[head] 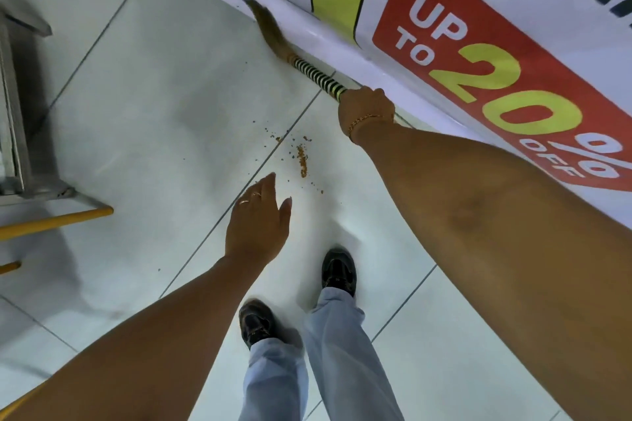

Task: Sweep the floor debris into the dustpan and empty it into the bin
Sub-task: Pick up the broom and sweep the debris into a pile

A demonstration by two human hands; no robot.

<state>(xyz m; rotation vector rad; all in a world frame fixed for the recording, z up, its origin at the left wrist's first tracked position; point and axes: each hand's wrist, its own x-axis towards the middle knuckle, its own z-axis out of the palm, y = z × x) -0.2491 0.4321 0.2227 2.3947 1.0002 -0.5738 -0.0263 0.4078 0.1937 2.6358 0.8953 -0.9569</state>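
- A floor of pale, glossy tiles (143, 133) with dark grout lines fills the view, seen from above by a person looking down at their own arms and feet.
- A large white banner (444, 27) runs along the upper right, with a red panel reading "UP TO 20% OFF" and a yellow-green stripe.
- The right hand (367, 108), wearing a gold bracelet, is closed in a fist around the handle of a broom (316, 77).
- The broom's long axis runs diagonally, from the hand up and to the left, close along the banner's lower edge.
- The visible handle is striped black and yellow; the brown bristles (268, 27) point away from the person, curving toward the upper left and blurred.
- The left hand (260, 222) hovers above the floor, palm down, fingers loosely spread and holding nothing; it wears rings.
- Small brown crumbs of debris (301, 161) lie scattered on the tiles between the two hands, nearer the person than the bristles.
- Two dark shoes (338, 272) and light trouser legs stand below.
- A metal frame (20, 106) and a yellow rod (58, 220) sit at the left edge.
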